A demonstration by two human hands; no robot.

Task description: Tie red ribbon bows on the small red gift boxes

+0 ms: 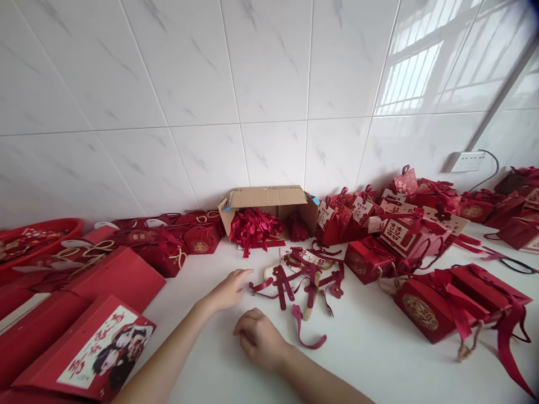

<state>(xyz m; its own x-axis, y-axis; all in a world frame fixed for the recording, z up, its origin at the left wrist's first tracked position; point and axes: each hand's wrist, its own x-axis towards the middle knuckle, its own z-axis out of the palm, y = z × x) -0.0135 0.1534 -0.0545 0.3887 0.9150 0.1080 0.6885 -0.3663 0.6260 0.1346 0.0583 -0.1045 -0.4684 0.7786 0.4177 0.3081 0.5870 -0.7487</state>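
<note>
My left hand [227, 290] reaches forward over the white tabletop [370, 342], fingers stretched flat, fingertips just short of a loose pile of red ribbons and tags [305, 278]. It holds nothing. My right hand [259, 336] rests on the table nearer to me, its fingers curled under into a loose fist; nothing shows in it. A single red ribbon strip [305, 331] lies just right of that hand.
An open cardboard box [269, 199] with red ribbons stands against the tiled wall. Red gift boxes [438, 306] crowd the right side and back. Flat red boxes [90, 350] lie at the left, with a red basket [37, 233] behind them. A wall socket [465, 161] sits at right.
</note>
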